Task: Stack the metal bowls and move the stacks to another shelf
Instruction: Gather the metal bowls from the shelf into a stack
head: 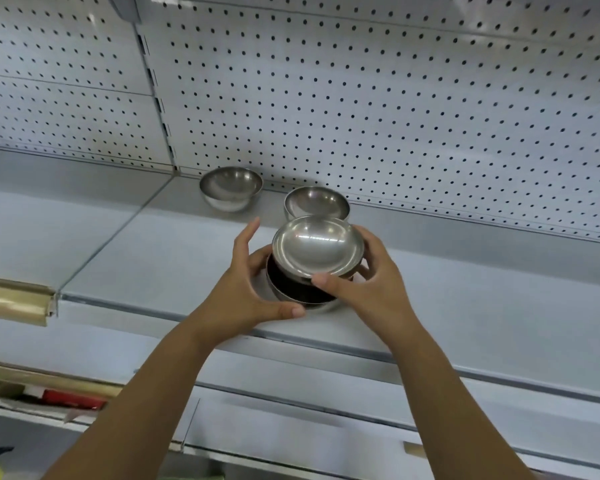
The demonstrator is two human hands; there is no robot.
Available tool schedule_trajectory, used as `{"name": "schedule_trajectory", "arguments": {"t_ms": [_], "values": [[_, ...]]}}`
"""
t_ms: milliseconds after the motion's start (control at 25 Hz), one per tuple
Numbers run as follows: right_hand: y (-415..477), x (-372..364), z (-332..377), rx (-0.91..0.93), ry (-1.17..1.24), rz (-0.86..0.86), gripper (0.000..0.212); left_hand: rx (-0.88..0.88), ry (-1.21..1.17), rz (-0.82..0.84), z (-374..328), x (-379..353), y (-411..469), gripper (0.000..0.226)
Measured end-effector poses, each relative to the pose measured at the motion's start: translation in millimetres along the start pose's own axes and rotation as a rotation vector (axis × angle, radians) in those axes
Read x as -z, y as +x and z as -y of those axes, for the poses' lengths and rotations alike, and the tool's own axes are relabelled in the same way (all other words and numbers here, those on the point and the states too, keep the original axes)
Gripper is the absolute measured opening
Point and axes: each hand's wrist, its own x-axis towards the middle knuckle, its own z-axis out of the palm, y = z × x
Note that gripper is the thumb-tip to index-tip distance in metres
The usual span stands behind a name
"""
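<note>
My left forearm [146,393] and right forearm [440,386] run up from the bottom edge to the shelf [153,254], where both hands meet round the bowls.

My right grip [371,282] has the top bowl [317,247]: the thumb presses on its near rim, and the other fingers wrap its far right side. My left grip [253,289] closes on the lower bowl [302,292], with the thumb along its front wall and fingers behind it, while the forefinger stands up free.

The lower bowl sits near the shelf's front edge. The top bowl is directly above it but tipped, mouth turned up and toward me, and set a little back and to the right of the lower mouth. Nesting should call for levelling it and bringing it down and slightly toward me — the right grip's work, with the left only steadying.

Two more bowls wait well behind by the pegboard [361,98]: the back-left bowl [231,187], and the back-right bowl [316,202] just beyond the top bowl.

The lower bowl's inside is in dark shadow — I cannot tell whether others already lie in it. Most of my right fingers are hidden behind the metal.
</note>
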Motion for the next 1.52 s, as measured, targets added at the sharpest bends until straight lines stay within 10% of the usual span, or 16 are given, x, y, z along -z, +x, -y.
{"name": "schedule_trajectory", "arguments": {"t_ms": [320, 520, 840, 1520], "values": [[-10.5, -14.3, -17.6, -0.073, -0.002, 0.045, 0.136, 0.03, 0.089, 0.035, -6.0, -2.8, -0.1, 0.135], [-13.4, -14.7, -17.1, -0.04, -0.063, -0.016, 0.127, 0.115, 0.018, 0.091, -16.8, 24.9, -1.0, 0.102], [-11.3, -16.3, -14.5, -0.055, -0.078, 0.048, 0.131, 0.14, 0.107, -0.543, -14.1, 57.5, 26.3, 0.063], [-4.8, -17.5, -17.5, -0.002, -0.112, -0.018, 0.113, 0.049, 0.227, -0.715, -8.4, 58.5, 83.7, 0.05]]}}
